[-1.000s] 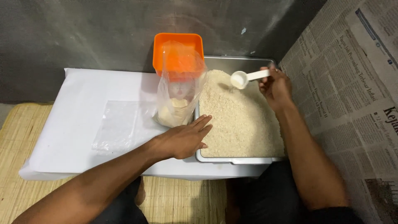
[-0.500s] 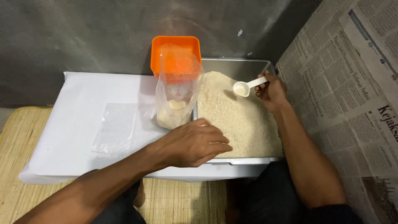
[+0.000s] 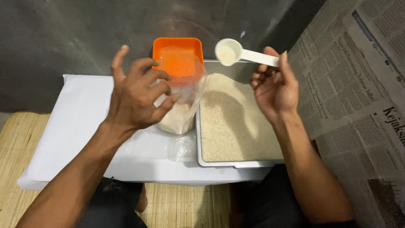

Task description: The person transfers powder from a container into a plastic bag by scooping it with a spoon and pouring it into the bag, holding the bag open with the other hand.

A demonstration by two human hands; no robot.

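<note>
A white scoop (image 3: 244, 54) is held by its handle in the right hand (image 3: 274, 90), pinched betw. thumb and curled fingers, palm turned up. The bowl is raised above the far edge of the tray (image 3: 240, 164) and carries only a little rice, level or nearly so. The left hand (image 3: 137, 95) is lifted clear and nothing is gripped by it: the fingers are loosely bent and apart, index and thumb stretched out, and it hovers in front of the bag (image 3: 181, 114). The bag is clear plastic, stood just beside the tray's left wall, w/ rice settled in its bottom part. Its mouth is seen against the orange tub (image 3: 177, 46) behind; whether it leans on the tub can't be told. Rice (image 3: 236, 126) is spread across most of the tray. A few flat empty bags (image 3: 179, 147) are laid on the white sheet (image 3: 76, 126) near the tray's front corner. Judged from this, a portioning step is in hand, i.e. rice moved by scoop from tray to bag, w/ the scoop caught mid-air betw. the two. For a clean tip-in, the bag mouth would need to be held open and steadied by the free hand, the scoop brought left over it and kept level till above the opening, since the bag is limp and unsupported. Newspaper (image 3: 358, 84) is pasted on the wall at right.
</note>
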